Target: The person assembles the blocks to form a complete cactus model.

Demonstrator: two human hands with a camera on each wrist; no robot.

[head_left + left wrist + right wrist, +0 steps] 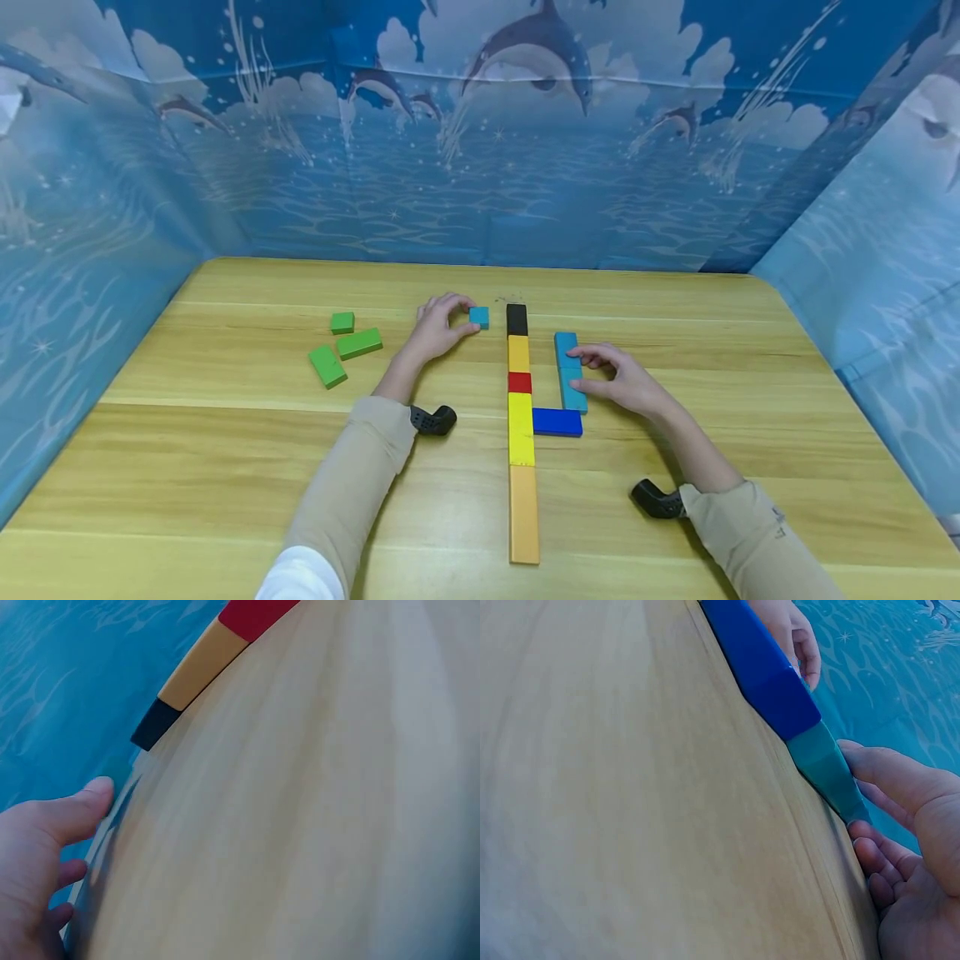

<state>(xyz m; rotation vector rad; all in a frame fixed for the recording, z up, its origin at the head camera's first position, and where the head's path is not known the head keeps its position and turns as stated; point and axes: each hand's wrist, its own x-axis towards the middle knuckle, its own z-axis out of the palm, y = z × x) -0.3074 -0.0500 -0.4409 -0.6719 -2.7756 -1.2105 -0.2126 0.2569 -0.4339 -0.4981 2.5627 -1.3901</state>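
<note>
In the head view my left hand (438,327) pinches a small light blue block (478,317) between thumb and fingertips, left of the column's black block (517,320). The left wrist view shows that thumb (94,795), but the block is mostly hidden there. My right hand (622,379) touches two light blue blocks (567,343) lying end to end, with its thumb and fingertips spread along their right side. Below them a dark blue block (557,422) reaches sideways to the column. In the right wrist view the thumb (870,761) rests against a light blue block (826,769).
Down the middle of the table (225,483) runs a column with yellow-orange (518,353), red (519,382), yellow (521,429) and long orange (523,512) blocks. Several green blocks (359,342) lie at the left. A blue dolphin-print cloth (480,192) hangs behind the table and along its sides.
</note>
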